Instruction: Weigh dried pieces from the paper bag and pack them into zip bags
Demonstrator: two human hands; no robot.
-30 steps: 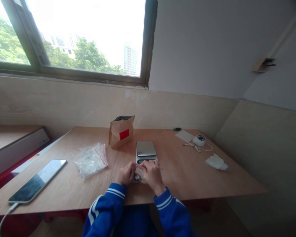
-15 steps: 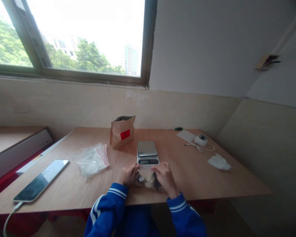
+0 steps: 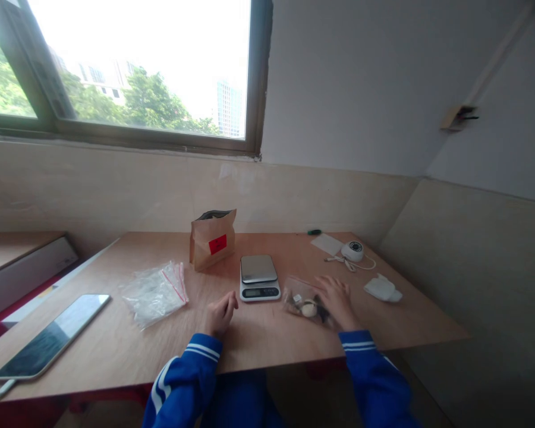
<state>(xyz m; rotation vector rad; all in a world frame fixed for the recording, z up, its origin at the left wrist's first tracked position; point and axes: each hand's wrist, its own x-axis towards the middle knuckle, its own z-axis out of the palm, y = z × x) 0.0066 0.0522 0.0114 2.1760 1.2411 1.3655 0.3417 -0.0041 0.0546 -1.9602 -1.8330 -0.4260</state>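
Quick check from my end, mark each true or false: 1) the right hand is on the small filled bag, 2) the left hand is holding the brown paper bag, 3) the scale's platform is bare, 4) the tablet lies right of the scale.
1) True: the right hand rests on the small filled bag, which lies on the table right of the scale.
2) False: the left hand is empty, near the scale; the brown paper bag stands apart behind it.
3) True: nothing sits on it.
4) False: the tablet lies far left, beyond the pile of clear bags.
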